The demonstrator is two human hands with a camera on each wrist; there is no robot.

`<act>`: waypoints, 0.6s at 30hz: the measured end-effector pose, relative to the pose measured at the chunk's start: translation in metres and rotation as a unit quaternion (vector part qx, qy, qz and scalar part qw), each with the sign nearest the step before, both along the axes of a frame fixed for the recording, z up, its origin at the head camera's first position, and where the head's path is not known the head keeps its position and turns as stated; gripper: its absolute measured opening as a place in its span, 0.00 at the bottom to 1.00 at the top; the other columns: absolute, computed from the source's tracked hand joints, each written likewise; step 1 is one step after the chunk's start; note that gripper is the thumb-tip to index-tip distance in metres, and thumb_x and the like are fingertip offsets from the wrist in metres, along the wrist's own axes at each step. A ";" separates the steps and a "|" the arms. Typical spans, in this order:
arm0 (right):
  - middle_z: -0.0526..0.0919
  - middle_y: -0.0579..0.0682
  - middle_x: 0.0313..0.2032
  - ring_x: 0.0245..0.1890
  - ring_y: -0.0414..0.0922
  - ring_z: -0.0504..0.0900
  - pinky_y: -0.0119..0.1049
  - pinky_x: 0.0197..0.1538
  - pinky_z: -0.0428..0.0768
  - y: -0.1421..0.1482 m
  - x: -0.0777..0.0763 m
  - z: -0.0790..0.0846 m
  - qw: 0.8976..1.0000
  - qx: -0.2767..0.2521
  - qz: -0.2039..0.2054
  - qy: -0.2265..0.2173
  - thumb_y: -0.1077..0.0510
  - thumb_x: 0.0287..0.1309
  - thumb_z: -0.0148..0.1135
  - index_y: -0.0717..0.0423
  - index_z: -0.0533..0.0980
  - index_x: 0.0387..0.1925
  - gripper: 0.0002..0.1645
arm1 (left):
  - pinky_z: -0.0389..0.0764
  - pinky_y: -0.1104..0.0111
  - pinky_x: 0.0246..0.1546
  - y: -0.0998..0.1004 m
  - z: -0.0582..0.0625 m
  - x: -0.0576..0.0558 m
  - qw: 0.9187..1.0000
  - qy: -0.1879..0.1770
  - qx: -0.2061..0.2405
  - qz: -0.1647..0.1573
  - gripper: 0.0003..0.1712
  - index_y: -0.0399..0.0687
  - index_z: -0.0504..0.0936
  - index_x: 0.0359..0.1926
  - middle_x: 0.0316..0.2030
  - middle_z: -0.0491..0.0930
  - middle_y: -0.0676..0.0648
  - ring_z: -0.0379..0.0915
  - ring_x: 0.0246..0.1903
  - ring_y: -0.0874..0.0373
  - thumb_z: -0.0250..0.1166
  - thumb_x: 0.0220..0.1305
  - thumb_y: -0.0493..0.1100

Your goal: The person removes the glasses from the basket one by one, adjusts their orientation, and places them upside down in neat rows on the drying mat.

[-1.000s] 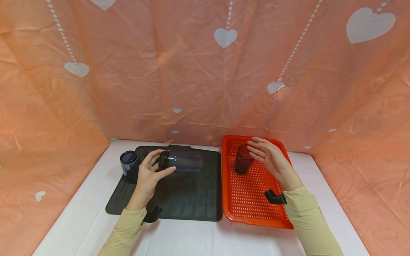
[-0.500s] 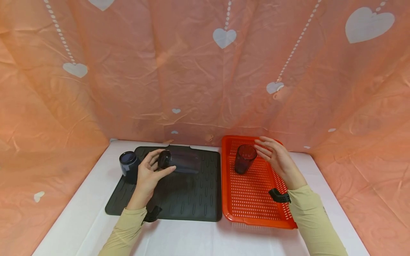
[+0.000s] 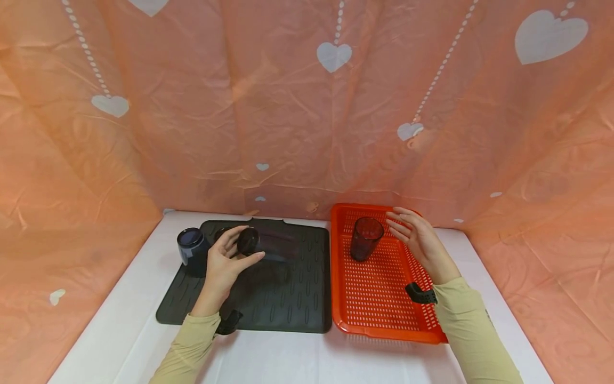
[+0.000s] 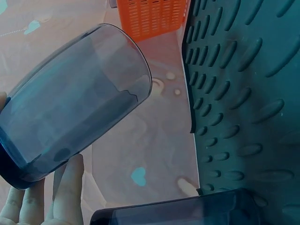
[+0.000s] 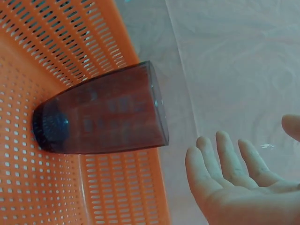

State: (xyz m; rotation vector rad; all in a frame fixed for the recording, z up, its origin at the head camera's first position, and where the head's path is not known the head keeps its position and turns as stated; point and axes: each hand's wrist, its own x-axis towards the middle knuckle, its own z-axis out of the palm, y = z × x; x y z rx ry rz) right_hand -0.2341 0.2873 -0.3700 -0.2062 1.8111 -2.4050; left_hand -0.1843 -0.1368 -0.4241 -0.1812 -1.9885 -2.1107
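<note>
My left hand (image 3: 224, 262) grips a dark tinted drinking glass (image 3: 268, 244) near its thick base, fingers on one side and thumb on the other. The glass lies sideways in the air over the black ribbed mat (image 3: 288, 309), its mouth pointing right. In the left wrist view this glass (image 4: 79, 103) shows clear and slightly bluish. A second glass (image 3: 366, 240) stands in the orange basket (image 3: 338, 298) with its mouth up. Beside that glass my right hand (image 3: 419, 242) hovers with relaxed fingers, holding nothing; a gap shows between them in the right wrist view.
On the mat's left side stands a dark blue glass (image 3: 193, 250). Another dark glass is mostly hidden behind my left hand. Mat and basket lie side by side on a white table (image 3: 288, 362). A pink curtain (image 3: 288, 106) with hearts closes off the back and sides.
My right hand has drawn off to the right, away from the glass in the basket. The glass in my left hand has turned slightly, while that hand stays almost in place.
</note>
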 end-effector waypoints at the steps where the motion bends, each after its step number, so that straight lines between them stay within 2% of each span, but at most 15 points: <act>1: 0.78 0.46 0.51 0.61 0.49 0.70 0.43 0.68 0.60 0.000 0.000 -0.001 1.000 0.002 -0.002 0.000 0.57 0.73 0.44 0.59 0.64 0.62 0.20 | 0.79 0.65 0.44 0.000 -0.001 0.000 1.000 0.000 -0.001 0.001 0.40 0.47 0.72 0.62 0.57 0.75 0.46 0.75 0.52 0.55 0.77 0.45 0.32; 4: 0.77 0.48 0.53 0.63 0.53 0.66 0.42 0.67 0.61 0.001 -0.002 -0.003 1.000 0.009 -0.008 -0.001 0.57 0.73 0.44 0.53 0.68 0.56 0.14 | 0.80 0.66 0.44 0.000 -0.002 -0.001 1.000 0.001 -0.007 0.005 0.40 0.48 0.73 0.61 0.56 0.75 0.46 0.75 0.51 0.55 0.77 0.45 0.32; 11: 0.76 0.49 0.56 0.63 0.52 0.65 0.40 0.66 0.62 -0.001 -0.006 -0.005 1.000 0.019 -0.015 -0.012 0.56 0.73 0.46 0.65 0.57 0.67 0.28 | 0.79 0.64 0.46 0.000 -0.003 0.000 1.000 0.008 -0.022 0.017 0.40 0.50 0.74 0.61 0.54 0.77 0.45 0.76 0.50 0.55 0.77 0.44 0.32; 18: 0.77 0.47 0.54 0.62 0.50 0.67 0.38 0.64 0.65 -0.003 -0.010 -0.008 0.999 0.025 -0.014 -0.016 0.56 0.73 0.45 0.68 0.53 0.69 0.31 | 0.78 0.66 0.47 -0.001 -0.007 -0.001 0.999 0.005 -0.041 0.026 0.40 0.51 0.75 0.60 0.53 0.78 0.45 0.76 0.49 0.55 0.78 0.44 0.33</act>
